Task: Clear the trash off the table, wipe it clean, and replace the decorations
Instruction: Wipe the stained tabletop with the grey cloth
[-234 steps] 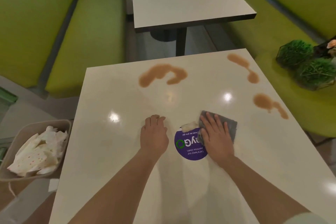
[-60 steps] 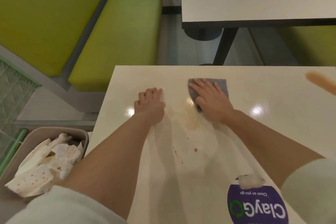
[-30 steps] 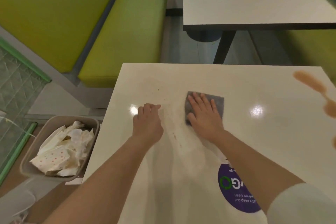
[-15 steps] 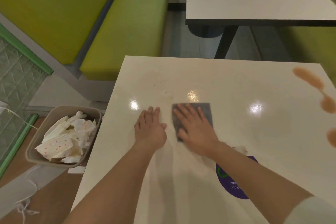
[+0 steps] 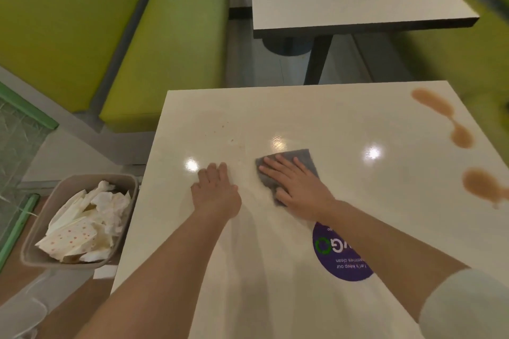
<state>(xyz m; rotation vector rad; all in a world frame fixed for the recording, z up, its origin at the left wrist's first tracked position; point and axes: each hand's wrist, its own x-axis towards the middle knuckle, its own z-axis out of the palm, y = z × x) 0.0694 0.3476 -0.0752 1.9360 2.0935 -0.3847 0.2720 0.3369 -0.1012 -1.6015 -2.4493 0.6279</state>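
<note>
Grey cloth (image 5: 304, 160) flat on stained table (image 5: 316, 118).

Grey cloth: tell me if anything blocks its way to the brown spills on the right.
Nothing visible does. The right hand presses the grey cloth flat, and bare tabletop lies between it and the brown spills.

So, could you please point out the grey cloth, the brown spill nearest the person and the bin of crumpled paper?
grey cloth (image 5: 304, 157): head view, its bare far edge beyond the fingers.
brown spill (image 5: 480, 183): head view, middle of the near blotch.
bin (image 5: 68, 181): head view, its far rim.
</note>
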